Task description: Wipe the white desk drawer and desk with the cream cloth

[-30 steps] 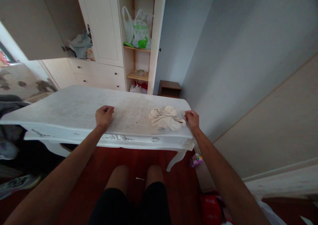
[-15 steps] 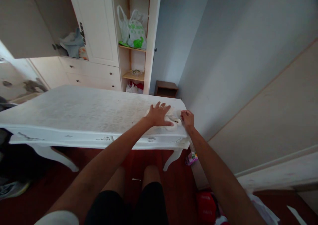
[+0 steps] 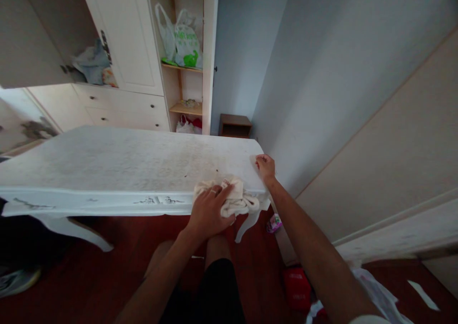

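My left hand [image 3: 211,212] is closed on a bunched cream cloth [image 3: 239,197] at the front edge of a white table [image 3: 143,154], toward its right end. Part of the cloth lies on the top and part bulges over the edge. My right hand [image 3: 265,166] is by the table's right end, its fingers curled closed. Anything inside those fingers is hidden. Greyish smudges mark the table top, and a few tiny dark specks lie near the cloth.
Behind the table stands a white wardrobe [image 3: 125,42] with plastic bags [image 3: 186,42] on a shelf. A small brown cabinet [image 3: 235,123] sits by the wall. Below right are a pink box [image 3: 274,223] and a red bag [image 3: 296,286] on the floor. A shoe [image 3: 19,282] is at left.
My left hand has come toward me with the cloth, from the table top to its front edge, and its spread fingers have closed. My right hand stays near the same corner.
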A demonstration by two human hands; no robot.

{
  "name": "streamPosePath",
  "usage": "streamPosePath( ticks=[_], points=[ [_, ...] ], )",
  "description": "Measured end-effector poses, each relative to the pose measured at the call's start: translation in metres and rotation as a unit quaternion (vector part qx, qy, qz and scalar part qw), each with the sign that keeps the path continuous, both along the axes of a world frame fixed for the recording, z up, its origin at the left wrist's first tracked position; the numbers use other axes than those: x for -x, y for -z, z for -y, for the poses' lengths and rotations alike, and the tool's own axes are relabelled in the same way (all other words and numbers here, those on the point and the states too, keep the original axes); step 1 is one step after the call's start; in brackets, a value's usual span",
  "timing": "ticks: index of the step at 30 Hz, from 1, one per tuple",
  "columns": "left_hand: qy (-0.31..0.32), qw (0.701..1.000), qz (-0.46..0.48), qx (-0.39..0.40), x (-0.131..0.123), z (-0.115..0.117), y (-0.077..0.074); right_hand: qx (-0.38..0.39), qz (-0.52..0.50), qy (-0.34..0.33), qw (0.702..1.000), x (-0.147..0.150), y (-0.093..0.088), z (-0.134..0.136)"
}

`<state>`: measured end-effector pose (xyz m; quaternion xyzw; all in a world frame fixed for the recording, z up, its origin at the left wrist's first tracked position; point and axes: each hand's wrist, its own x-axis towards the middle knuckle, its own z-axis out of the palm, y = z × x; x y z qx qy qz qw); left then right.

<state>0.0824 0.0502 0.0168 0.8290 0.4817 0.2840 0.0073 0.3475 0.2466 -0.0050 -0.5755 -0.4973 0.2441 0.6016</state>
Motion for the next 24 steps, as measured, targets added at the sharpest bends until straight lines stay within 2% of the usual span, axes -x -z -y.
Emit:
streamPosePath(
  ticks=[2, 4, 7, 9, 13, 18, 24],
  points=[
    [0.003, 0.997, 0.069, -0.03, 0.019, 0.023, 0.036, -0.004, -0.003, 0.007, 1.0, 0.0, 0.002, -0.001],
    [-0.017, 0.993, 0.106, -0.052, 0.038, 0.033, 0.072, -0.003, -0.008, 0.011, 1.0, 0.001, 0.002, 0.0],
    [-0.107, 0.985, 0.119, -0.06, 0.059, 0.025, 0.113, 0.005, -0.015, 0.015, 1.0, 0.001, 0.001, 0.001],
    [-0.145, 0.981, 0.119, -0.058, 0.064, 0.012, 0.129, 0.008, -0.015, 0.018, 1.0, 0.002, -0.001, 0.003],
    [-0.181, 0.977, 0.1, -0.058, 0.056, -0.008, 0.137, 0.014, -0.014, 0.023, 1.0, 0.002, -0.004, 0.006],
    [-0.239, 0.967, 0.075, -0.039, 0.042, -0.013, 0.131, 0.016, -0.009, 0.026, 1.0, 0.002, -0.004, 0.008],
    [-0.25, 0.967, 0.051, 0.011, 0.042, -0.015, 0.122, 0.016, 0.003, 0.029, 0.999, 0.002, -0.007, 0.011]
  ],
)
